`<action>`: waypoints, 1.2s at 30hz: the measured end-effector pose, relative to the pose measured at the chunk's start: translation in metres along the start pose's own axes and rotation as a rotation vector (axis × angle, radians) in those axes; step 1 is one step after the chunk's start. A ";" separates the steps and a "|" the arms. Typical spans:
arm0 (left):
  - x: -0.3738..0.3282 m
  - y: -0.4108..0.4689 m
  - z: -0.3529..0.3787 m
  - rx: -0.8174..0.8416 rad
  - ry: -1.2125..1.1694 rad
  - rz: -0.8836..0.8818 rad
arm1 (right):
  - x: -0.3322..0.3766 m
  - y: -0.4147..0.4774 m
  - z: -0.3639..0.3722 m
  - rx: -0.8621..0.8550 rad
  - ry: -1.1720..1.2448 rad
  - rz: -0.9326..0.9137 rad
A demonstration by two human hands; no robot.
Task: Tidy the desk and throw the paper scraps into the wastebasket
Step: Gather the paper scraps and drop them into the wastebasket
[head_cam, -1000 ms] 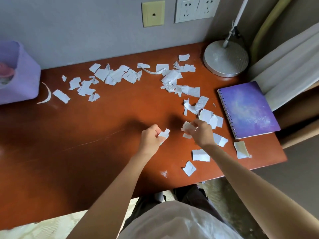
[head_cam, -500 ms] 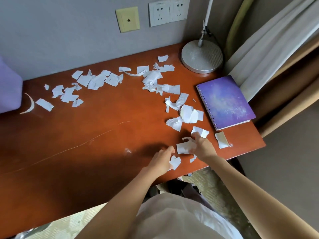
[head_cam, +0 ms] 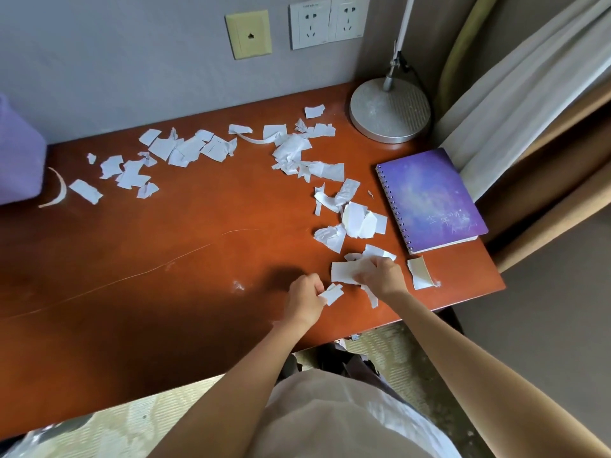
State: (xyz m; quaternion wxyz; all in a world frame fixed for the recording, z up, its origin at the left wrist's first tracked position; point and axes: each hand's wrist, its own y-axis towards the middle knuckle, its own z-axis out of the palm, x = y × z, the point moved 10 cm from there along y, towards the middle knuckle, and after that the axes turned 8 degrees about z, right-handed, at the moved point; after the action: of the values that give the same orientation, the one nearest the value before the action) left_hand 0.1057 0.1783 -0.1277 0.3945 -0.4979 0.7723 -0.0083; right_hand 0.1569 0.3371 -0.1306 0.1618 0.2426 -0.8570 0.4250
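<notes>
Head view: we find the paper scraps (head_cam: 358, 223) strewn over the desk (head_cam: 165, 292) in a band that starts just left of the notebook (head_cam: 429, 200) and runs far left of it along the wall side. Our right hand (head_cam: 380, 276), just off the notebook's near-left corner, has its fingers curled round a bunch of scraps (head_cam: 342, 272). Our left hand (head_cam: 305, 292), further left of the notebook, pinches one small scrap (head_cam: 333, 294).

We judge the step in hand to be gathering, with most scraps not yet collected. The next move calls for drawing the pieces beside the notebook into the held bunch without dropping any.

A lilac container (head_cam: 20, 160) stands far left of the notebook; we cannot tell whether it is the wastebasket. Pale script on the notebook cover is too faint to read, and the wall sockets (head_cam: 327, 23) beyond it show no legible marking.
</notes>
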 end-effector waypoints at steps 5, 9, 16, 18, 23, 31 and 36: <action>0.003 0.016 -0.034 -0.137 -0.173 -0.077 | 0.014 0.007 -0.030 -0.099 0.092 -0.024; -0.009 0.036 -0.054 -0.169 -0.142 -0.052 | 0.019 0.011 -0.048 -0.126 0.090 -0.019; -0.034 0.076 -0.037 -0.052 0.011 -0.061 | -0.004 0.018 -0.046 -0.114 -0.121 0.057; -0.036 0.084 -0.030 -0.033 0.044 -0.086 | -0.008 0.022 -0.043 -0.114 -0.145 0.077; -0.037 0.093 -0.029 -0.057 0.114 -0.117 | -0.012 0.029 -0.036 -0.099 -0.127 0.100; -0.030 0.086 -0.040 -0.145 -0.082 -0.193 | 0.003 0.031 -0.042 -0.092 -0.181 0.011; -0.009 0.064 -0.054 -0.259 -0.276 -0.289 | 0.027 0.028 -0.036 -0.059 -0.269 -0.030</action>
State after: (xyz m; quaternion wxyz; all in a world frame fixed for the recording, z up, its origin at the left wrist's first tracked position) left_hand 0.0251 0.1971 -0.1107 0.4239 -0.6462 0.6263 0.1024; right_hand 0.1215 0.3728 -0.1147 0.0591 0.3053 -0.8793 0.3608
